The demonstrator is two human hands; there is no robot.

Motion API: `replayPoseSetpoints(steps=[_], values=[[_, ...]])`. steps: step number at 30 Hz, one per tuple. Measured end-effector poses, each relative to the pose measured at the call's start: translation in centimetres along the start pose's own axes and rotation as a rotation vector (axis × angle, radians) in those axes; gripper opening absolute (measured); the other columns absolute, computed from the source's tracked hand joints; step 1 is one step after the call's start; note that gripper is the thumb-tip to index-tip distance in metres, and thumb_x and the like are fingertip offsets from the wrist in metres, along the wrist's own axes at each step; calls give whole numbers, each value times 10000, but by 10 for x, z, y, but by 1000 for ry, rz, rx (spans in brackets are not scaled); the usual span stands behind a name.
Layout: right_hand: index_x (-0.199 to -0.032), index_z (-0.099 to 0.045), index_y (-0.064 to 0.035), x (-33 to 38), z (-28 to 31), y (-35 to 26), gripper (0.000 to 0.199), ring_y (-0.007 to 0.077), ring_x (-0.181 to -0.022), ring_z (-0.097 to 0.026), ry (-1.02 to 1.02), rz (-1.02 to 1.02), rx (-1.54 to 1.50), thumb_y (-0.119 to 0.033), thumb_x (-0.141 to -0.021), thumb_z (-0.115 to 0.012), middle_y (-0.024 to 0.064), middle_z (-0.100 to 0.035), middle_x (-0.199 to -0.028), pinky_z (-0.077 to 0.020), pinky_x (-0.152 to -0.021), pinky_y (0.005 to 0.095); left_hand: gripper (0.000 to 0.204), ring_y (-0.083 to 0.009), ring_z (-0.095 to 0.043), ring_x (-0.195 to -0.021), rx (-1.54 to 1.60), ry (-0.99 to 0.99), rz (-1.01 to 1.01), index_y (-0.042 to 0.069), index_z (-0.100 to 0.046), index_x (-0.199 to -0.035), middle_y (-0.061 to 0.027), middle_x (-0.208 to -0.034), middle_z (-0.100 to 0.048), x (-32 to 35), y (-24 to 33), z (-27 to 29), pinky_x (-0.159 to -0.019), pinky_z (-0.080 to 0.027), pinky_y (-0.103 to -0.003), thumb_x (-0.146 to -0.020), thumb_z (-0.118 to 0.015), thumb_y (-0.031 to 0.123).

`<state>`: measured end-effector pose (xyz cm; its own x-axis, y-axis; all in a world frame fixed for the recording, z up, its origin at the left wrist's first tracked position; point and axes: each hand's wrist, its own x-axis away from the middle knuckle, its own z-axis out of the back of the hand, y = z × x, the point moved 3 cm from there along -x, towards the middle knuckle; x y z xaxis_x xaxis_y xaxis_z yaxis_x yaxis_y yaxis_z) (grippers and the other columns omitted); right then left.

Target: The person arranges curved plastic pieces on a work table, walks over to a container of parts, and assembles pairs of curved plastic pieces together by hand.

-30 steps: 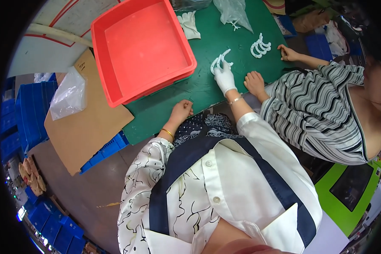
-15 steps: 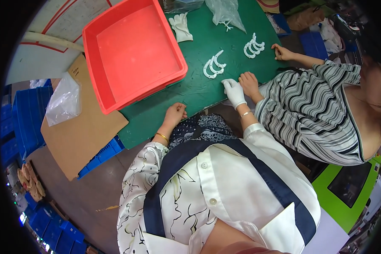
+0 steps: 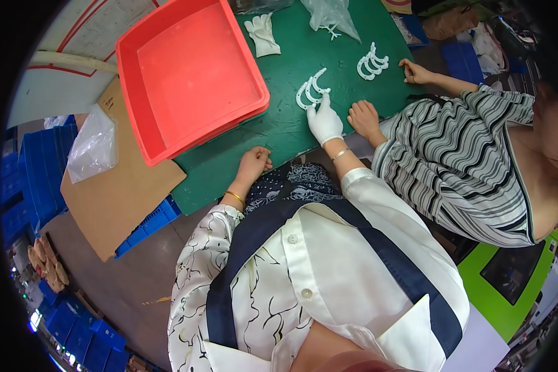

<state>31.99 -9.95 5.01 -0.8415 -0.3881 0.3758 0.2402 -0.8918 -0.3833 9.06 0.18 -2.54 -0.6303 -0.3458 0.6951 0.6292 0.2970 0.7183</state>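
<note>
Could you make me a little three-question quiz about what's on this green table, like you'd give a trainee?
1. True or false: the red tray is full of white parts.
2. What does the gloved right hand touch? A) curved white plastic pieces B) the spare white glove C) the clear bag
3. Where does the bare left hand rest?

Key: 1. False, it is empty. 2. A. 3. On the near edge of the green mat, holding nothing.

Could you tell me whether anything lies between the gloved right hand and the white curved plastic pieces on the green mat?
Nothing visible does: the right hand already has its fingertips at the white curved pieces on the green mat.
</note>
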Motion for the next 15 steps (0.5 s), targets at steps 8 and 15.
replayPoseSetpoints(steps=[8, 15], values=[[-1429, -303, -6, -12, -9, -13, 695, 452, -884, -648, -15, -28, -31, -381, -876, -493, 300, -657, -965, -504, -802, 520, 222, -158, -665, -664, 12, 17, -6, -19, -616, -1016, -78, -780, -657, 1, -5, 2, -607, -529, -276, -978, -500, 167], [-1342, -482, -59, -52, 13, -75, 531, 406, -909, -641, 34, 343, -396, -371, -915, -529, 225, -673, -967, -499, -819, 455, 225, -149, -664, -660, 4, 78, -66, -15, -619, -1006, -75, -772, -658, 4, -1, 3, -592, -522, -269, -977, -525, 188]])
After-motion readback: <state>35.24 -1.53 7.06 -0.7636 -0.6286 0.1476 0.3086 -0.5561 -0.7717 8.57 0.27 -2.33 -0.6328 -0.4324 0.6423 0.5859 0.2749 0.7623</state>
